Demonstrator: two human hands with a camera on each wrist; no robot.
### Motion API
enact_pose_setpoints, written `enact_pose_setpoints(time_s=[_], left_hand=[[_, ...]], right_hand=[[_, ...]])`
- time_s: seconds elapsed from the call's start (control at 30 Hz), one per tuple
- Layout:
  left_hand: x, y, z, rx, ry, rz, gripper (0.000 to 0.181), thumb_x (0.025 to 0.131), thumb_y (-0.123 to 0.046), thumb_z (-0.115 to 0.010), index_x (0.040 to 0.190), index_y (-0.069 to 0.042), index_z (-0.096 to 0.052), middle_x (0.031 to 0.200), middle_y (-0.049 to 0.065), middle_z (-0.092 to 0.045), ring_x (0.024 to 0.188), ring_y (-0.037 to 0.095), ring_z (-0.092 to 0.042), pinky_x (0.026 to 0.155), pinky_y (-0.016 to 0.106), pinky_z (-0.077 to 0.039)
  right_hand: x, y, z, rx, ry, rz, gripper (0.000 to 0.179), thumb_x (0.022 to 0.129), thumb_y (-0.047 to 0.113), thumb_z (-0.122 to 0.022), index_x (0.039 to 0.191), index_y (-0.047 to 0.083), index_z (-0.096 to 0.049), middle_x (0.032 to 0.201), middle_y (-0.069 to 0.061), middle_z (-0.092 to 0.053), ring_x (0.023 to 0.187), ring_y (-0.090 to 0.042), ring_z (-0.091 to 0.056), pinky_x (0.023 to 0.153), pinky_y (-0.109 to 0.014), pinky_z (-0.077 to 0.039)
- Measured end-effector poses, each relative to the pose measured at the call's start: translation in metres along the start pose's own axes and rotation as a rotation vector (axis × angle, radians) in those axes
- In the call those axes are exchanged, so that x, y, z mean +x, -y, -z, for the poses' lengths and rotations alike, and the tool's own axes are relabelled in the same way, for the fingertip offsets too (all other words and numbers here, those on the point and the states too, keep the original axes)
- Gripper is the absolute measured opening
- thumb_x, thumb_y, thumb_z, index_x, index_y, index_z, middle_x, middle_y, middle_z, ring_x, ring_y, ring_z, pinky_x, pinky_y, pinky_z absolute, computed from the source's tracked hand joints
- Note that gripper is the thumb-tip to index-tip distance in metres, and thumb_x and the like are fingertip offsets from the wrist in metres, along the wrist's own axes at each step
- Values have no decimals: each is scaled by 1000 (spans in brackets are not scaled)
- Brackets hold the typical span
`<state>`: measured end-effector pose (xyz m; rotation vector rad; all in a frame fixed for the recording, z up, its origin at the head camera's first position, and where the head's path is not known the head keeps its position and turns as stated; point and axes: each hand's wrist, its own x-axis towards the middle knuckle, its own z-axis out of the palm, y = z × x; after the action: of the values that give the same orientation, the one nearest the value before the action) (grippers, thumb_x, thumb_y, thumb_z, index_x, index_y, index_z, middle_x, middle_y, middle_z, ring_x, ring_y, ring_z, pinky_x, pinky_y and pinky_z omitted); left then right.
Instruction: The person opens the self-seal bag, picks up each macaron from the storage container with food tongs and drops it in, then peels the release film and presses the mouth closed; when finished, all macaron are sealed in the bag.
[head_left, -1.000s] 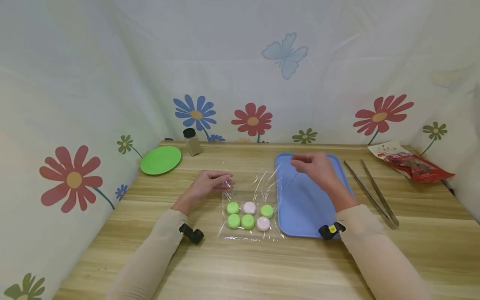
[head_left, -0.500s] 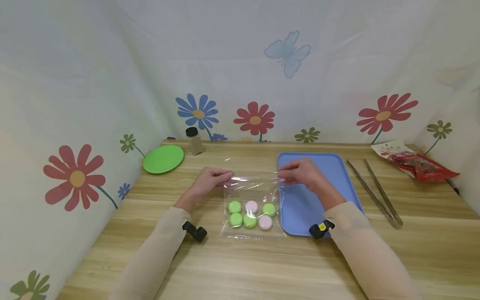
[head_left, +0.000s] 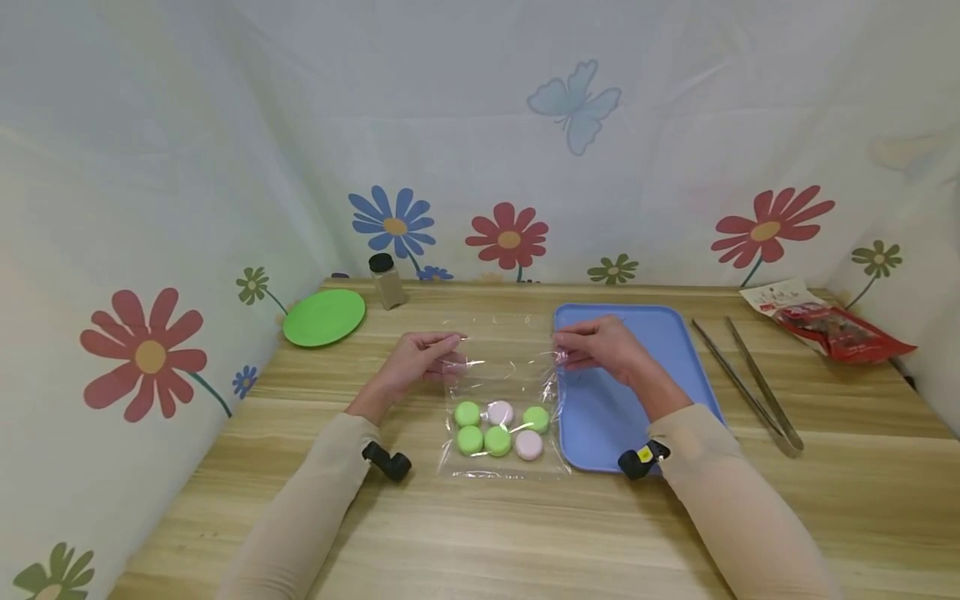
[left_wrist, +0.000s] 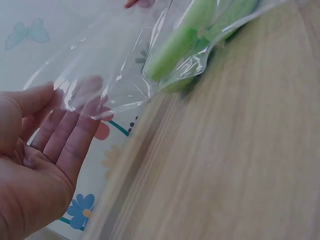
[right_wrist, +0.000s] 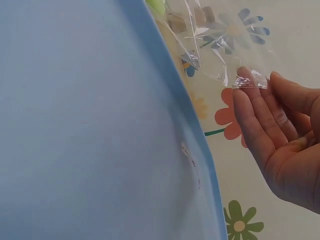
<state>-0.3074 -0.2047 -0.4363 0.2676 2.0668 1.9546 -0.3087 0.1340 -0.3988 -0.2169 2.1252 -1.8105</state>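
A clear plastic bag (head_left: 502, 379) lies on the table in the head view, with several green macarons (head_left: 469, 440) and two pale pink macarons (head_left: 528, 445) in its lower part. My left hand (head_left: 422, 364) pinches the bag's upper left edge. In the left wrist view its thumb (left_wrist: 37, 100) is on one side of the film and the fingers are behind it. At the opposite edge my right hand (head_left: 606, 346) pinches the film between thumb and fingertips, also seen in the right wrist view. The upper part of the bag is held up between both hands.
A blue tray (head_left: 600, 425) lies to the right of the bag, partly under my right arm. Metal tongs (head_left: 753, 387) and a red and white food packet (head_left: 828, 325) are farther right. A green plate (head_left: 324, 317) and a black-capped jar (head_left: 387, 282) stand back left.
My right hand has come left from above the tray to the bag's right edge and taken hold of it. The bag's upper film, lower half a second ago, now reaches farther back.
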Motion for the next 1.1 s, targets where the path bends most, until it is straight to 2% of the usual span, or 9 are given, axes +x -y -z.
enact_pose_setpoints(time_s=[0.17,0.3,0.57,0.7,0.8,0.87,0.93,1.03,1.1], left_hand=[[1,-1,-2,5,-34,-35,44,101,-23,-62,135,5,-58,116,18,-71,101,30,-71,89,42,-57],[2,-1,-3,-33,-55,-90,41,100,-13,-63,134,9,-57,112,22,-71,94,26,-73,88,41,-58],[-1,0,3,-77,-27,-113,38,101,-16,-61,134,3,-60,103,21,-73,93,28,-74,87,40,-58],[-1,-2,4,-24,-30,-132,34,101,-14,-61,129,6,-62,111,26,-70,98,28,-72,91,43,-56],[-2,-5,4,79,-72,-160,31,100,-14,-63,124,6,-66,118,21,-70,102,21,-70,92,40,-56],[-2,-7,5,164,-112,-173,30,98,-16,-66,121,2,-69,113,13,-72,95,15,-67,84,32,-57],[-3,-9,5,203,-133,-171,29,98,-18,-67,120,0,-71,96,7,-72,79,12,-62,67,24,-53],[-5,-12,4,125,-117,-132,31,99,-17,-66,123,2,-68,79,3,-66,61,10,-54,50,20,-38],[-5,-13,3,34,-85,-97,35,100,-15,-63,128,6,-63,79,4,-69,56,10,-56,45,18,-33]], right_hand=[[1,-1,1,4,10,15,44,97,13,-68,131,-14,-57,106,-25,-72,84,-23,-74,82,-42,-59],[-1,0,1,31,13,34,41,96,10,-68,130,-13,-59,98,-20,-74,86,-23,-75,82,-42,-60],[-2,1,2,67,13,24,41,94,3,-69,131,-12,-58,95,-22,-74,75,-20,-74,77,-43,-61],[-5,3,5,-13,16,30,38,95,8,-69,129,-10,-62,107,-23,-72,86,-26,-73,81,-45,-60],[-9,8,9,-156,2,40,36,95,19,-71,126,0,-68,118,-18,-70,99,-32,-67,82,-42,-60],[-10,10,11,-237,-1,45,36,95,24,-71,125,5,-70,113,-15,-69,96,-33,-61,75,-34,-58],[-10,11,13,-255,11,43,36,95,26,-70,125,6,-70,103,-11,-68,85,-27,-57,65,-28,-51],[-10,10,15,-147,64,25,40,97,22,-68,131,2,-65,92,-9,-71,65,-19,-54,53,-24,-40],[-9,9,17,-55,103,0,42,98,21,-67,134,0,-61,95,-8,-74,56,-14,-53,50,-22,-38]])
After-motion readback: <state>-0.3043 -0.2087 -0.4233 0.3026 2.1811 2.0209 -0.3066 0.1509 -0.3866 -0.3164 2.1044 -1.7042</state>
